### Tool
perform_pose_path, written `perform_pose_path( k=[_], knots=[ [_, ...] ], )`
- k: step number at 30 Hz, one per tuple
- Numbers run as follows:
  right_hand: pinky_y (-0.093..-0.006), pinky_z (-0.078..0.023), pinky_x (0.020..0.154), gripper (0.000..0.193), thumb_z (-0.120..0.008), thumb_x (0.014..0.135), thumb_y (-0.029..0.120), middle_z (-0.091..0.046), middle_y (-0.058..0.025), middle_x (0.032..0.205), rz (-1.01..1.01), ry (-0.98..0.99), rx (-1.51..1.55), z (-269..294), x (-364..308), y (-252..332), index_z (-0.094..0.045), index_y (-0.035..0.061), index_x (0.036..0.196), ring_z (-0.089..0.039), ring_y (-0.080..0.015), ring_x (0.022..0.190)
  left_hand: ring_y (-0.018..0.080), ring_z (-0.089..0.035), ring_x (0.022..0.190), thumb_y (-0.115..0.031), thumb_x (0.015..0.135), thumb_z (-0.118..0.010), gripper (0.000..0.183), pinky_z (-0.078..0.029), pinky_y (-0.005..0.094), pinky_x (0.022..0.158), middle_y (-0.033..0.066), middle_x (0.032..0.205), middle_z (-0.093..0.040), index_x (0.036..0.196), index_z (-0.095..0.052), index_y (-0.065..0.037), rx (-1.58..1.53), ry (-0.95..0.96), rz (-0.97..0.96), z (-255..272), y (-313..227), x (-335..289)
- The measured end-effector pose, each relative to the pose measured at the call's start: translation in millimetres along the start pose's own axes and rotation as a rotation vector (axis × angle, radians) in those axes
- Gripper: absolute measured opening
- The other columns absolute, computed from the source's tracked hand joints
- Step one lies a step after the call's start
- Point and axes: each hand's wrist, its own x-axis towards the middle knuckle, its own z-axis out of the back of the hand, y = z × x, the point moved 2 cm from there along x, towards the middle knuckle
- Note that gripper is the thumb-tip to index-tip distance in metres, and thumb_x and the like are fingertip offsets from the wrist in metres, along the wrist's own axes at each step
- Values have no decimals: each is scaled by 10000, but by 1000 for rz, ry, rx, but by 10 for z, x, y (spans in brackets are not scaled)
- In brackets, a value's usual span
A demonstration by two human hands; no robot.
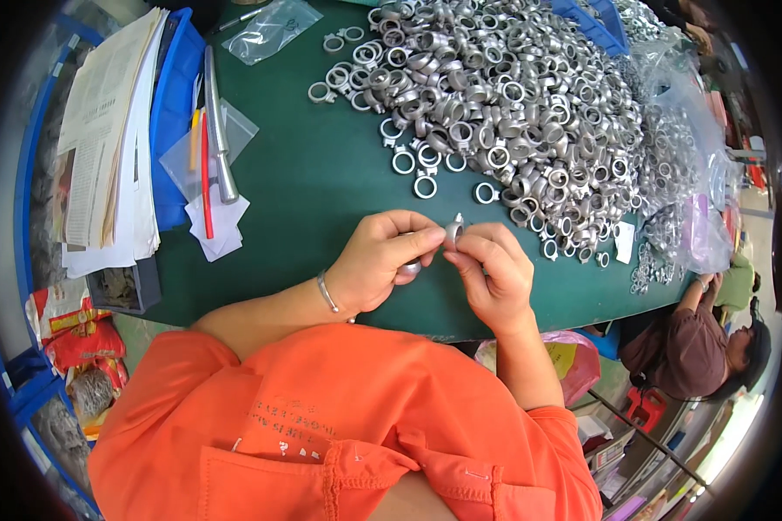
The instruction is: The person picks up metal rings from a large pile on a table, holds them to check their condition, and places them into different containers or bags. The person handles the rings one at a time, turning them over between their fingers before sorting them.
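Covering most of the view, the green surface [321, 174] carries a broad heap of grey metal rings [513, 95], far too many to count, spreading from the top centre toward the right. Beside the heap on the right lie clear plastic bags [686, 174] stuffed with more of the same rings; two bags seem to be there, though the glare blurs their edges. At the left edge one blue bin [172, 113] stands on its side against one stack of papers [104, 148]. One long metal tool [219, 130] and one red pen [206, 178] rest on small clear bags just right of the bin. One empty-looking clear bag [269, 30] lies at the top.

Near the front edge of the surface, the left hand [378, 260] and right hand [495, 269] meet, fingers of both pinched on one small metal fitting [453, 229] held just above the surface. A second grey piece [408, 268] sits tucked in the left palm.
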Motion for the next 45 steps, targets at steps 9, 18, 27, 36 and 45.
perform_pose_path(
  k=[9, 18, 27, 36, 45],
  knots=[
    [-279, -426, 567, 134, -565, 710, -95, -565, -89, 711, 326, -497, -609, 1288, 707, -205, -560, 8, 796, -537, -220, 622, 116, -484, 623, -86, 849, -506, 66, -304, 182, 405, 75, 767, -516, 809, -501, -33, -122, -39, 32, 8, -38, -40],
    [-305, -467, 688, 167, -573, 829, 137, -632, -115, 849, -183, -777, -996, 3000, 1225, -874, -605, 37, 959, -608, -220, 753, 137, -505, 665, -91, 857, -492, 77, -343, 198, 422, 74, 790, -519, 805, -494, -33, -159, 33, 31, -32, -23, -28],
    [-281, -432, 682, 139, -514, 843, 53, -567, -81, 868, -130, -107, -73, 683, 431, -179, -555, -3, 963, -529, -174, 738, 168, -578, 708, -352, 915, -427, 372, -397, 221, 422, 110, 894, -597, 1021, -559, -20, -270, 129, 230, -7, 39, 7],
    [-364, -427, 624, 144, -631, 698, 17, -528, -82, 772, -26, 236, -354, -314, 298, -260, -592, 46, 833, -522, -260, 721, 147, -543, 717, -199, 863, -532, 101, -365, 213, 452, 51, 817, -565, 865, -516, -100, -361, -65, -20, 89, -35, 7],
    [-261, -434, 602, 124, -624, 743, -31, -552, -87, 769, -405, 60, 395, -145, 7, -304, -558, 13, 839, -531, -172, 670, 89, -507, 643, -85, 834, -585, 126, -303, 167, 397, 42, 762, -535, 938, -553, -22, -163, -42, 28, 38, -6, 15]
  ],
)
